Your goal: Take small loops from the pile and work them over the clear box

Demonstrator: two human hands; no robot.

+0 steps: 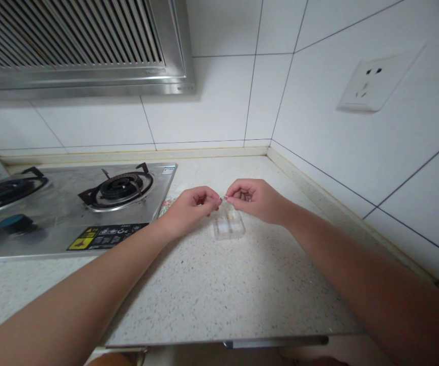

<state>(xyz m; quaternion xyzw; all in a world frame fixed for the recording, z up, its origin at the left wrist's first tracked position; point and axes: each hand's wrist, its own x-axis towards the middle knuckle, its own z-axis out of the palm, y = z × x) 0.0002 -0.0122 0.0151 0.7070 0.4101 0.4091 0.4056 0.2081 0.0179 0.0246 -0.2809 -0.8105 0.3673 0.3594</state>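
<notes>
Between the fingertips of both hands is a small pale loop (224,197), thin and too small to name surely. My left hand (192,207) pinches its left end with thumb and forefinger. From the other side, my right hand (259,202) pinches the right end, its remaining fingers curled in. Just below the hands, a clear plastic box (230,233) with compartments rests on the counter. Something small and yellowish shows inside it. A colourful patterned item (167,205) lies beside the stove, partly covered by my left hand.
On the left, a steel gas stove (148,201) with black burners is set into the speckled counter (219,290). A range hood (166,81) hangs above it. White tiled walls meet in the back corner, and a wall socket (375,84) is at right.
</notes>
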